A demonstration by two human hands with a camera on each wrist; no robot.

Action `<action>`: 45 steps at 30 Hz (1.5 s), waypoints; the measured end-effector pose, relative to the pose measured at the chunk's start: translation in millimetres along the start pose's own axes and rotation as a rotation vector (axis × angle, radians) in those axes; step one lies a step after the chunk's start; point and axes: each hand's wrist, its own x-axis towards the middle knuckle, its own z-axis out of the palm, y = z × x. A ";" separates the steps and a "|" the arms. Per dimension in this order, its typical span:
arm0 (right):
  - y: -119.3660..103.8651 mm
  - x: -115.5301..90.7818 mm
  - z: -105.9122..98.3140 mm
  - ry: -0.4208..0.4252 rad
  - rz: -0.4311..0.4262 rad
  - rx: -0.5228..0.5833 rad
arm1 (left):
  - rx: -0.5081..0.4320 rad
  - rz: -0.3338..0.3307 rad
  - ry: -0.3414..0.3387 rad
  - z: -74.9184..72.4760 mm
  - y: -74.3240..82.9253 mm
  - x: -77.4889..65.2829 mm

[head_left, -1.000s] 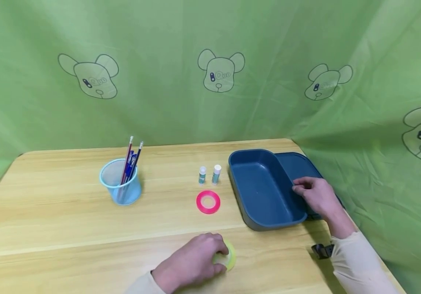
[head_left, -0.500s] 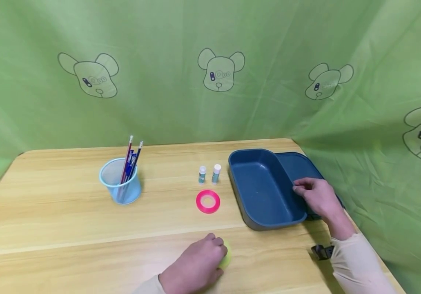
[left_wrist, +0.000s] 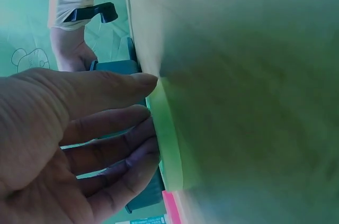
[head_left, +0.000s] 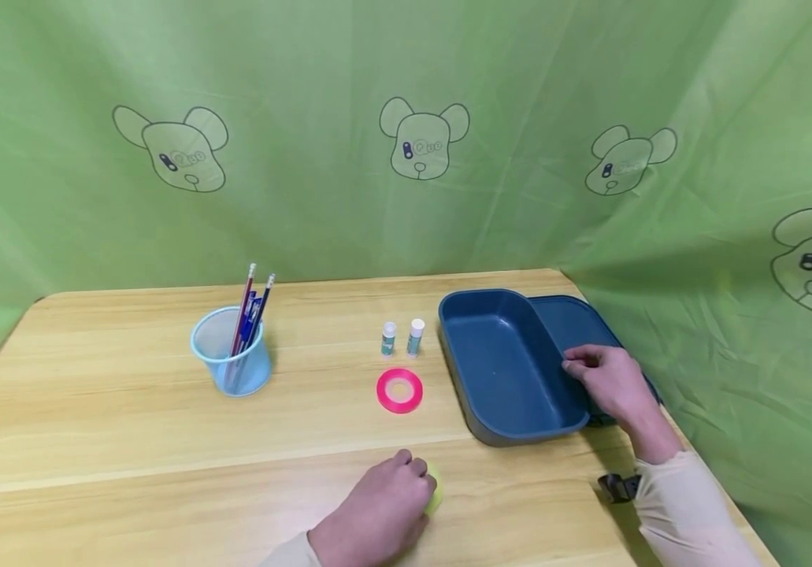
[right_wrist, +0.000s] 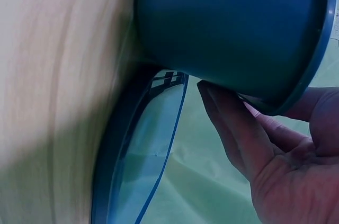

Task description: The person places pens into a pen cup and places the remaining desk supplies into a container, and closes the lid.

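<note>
In the head view my left hand is at the near middle of the table, its fingers curled over a yellow-green tape roll and hiding much of it. The left wrist view has thumb and fingertips at the edge of this roll, which lies close to the wood. On the right, my right hand pinches the side wall of a dark blue rectangular box. Seen from the right wrist, the thumb goes over the rim of the box while the fingers stay outside.
A dark blue lid lies beside the box, partly beneath it. Left of the box are a pink tape roll and two glue sticks. Farther left stands a light blue cup of pencils and pens. Green curtain borders the table.
My left hand has closed further over the yellow-green tape roll, which has shifted slightly left and is now more covered. The right hand keeps its hold on the box wall.
</note>
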 end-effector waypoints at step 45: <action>-1.5 -1.9 3.8 -0.002 0.013 0.025 | -0.596 0.044 0.226 -44.3 -41.1 46.1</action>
